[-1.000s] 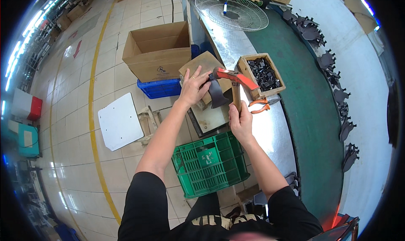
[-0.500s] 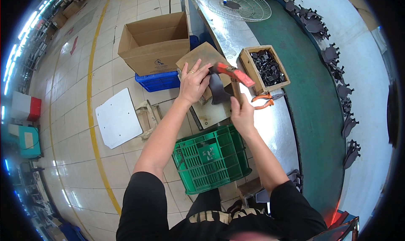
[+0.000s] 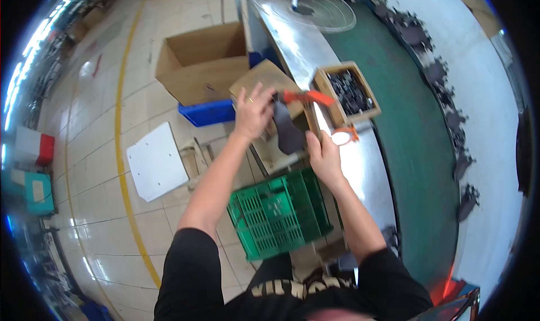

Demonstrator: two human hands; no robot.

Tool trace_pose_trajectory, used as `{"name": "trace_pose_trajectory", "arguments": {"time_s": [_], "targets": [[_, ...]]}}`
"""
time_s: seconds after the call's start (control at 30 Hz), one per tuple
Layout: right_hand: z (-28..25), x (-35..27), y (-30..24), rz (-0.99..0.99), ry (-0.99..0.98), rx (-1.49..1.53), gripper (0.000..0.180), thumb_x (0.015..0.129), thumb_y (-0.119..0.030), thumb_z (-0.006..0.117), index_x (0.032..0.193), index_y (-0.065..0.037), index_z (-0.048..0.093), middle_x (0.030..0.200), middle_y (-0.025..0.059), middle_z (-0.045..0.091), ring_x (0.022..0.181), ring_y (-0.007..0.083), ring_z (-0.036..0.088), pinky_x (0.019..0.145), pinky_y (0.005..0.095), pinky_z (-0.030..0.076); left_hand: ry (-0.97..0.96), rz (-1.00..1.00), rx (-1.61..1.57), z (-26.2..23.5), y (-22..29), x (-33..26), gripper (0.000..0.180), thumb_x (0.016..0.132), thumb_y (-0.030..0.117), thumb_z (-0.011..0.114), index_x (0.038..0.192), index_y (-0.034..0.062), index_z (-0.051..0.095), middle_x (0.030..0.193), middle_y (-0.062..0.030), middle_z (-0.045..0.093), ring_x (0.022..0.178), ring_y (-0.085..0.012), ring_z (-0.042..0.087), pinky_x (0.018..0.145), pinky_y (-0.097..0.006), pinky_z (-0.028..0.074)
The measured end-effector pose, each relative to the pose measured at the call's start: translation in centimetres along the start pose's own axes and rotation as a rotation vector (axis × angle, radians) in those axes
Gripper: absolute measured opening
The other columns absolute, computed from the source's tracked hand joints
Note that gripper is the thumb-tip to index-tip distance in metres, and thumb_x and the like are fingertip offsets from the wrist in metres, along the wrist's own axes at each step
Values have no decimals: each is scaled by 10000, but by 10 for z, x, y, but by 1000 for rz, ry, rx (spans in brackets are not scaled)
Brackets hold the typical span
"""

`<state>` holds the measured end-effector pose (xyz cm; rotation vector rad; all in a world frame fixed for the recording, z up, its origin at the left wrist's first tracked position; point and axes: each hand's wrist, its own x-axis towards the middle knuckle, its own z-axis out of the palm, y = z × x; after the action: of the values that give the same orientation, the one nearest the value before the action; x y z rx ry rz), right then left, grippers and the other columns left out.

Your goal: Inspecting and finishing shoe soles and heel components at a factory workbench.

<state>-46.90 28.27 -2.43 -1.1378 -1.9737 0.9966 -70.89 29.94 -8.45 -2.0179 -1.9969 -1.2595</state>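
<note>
- Farthest left of what I list, a white board lies low over the tiled floor.
- Next comes an open cardboard box, above a blue crate.
- My left hand has its upper fingers spread, in front of a brown board; blur hides the thumb, so I cannot tell whether I am pinching anything.
- Just right of those fingers is the dark curved piece, its upper end by my fingertips and the hammer's head.
- Below it sits a green crate.
- The red-headed hammer stands handle downward, and my right hand is wrapped round that handle, thumb along it.
- Just right are orange-handled pliers, near a wooden box of small dark parts.
- Beyond runs a green surface, more dark pieces along its far edge.
</note>
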Motion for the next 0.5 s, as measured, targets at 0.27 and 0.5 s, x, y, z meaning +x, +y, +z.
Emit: {"name": "trace_pose_trajectory", "arguments": {"time_s": [0.27, 0.5], "targets": [[11, 37, -16, -214, 125, -112, 481, 972, -158, 496, 1439, -82, 416, 948, 260, 648, 880, 426, 640, 756, 501, 493, 5, -264, -533, -29, 8, -12, 258, 940, 245, 657, 1101, 58, 733, 1089, -88, 736, 1119, -185, 653, 1158, -492, 257], [33, 33, -22, 46, -264, -663, 720, 860, -66, 582, 1522, -80, 300, 1149, 272, 561, 955, 412, 650, 799, 476, 548, 275, -646, -1032, -117, 83, -79, 254, 967, 183, 624, 1063, -34, 715, 996, -102, 735, 913, -131, 662, 891, -274, 495]]}}
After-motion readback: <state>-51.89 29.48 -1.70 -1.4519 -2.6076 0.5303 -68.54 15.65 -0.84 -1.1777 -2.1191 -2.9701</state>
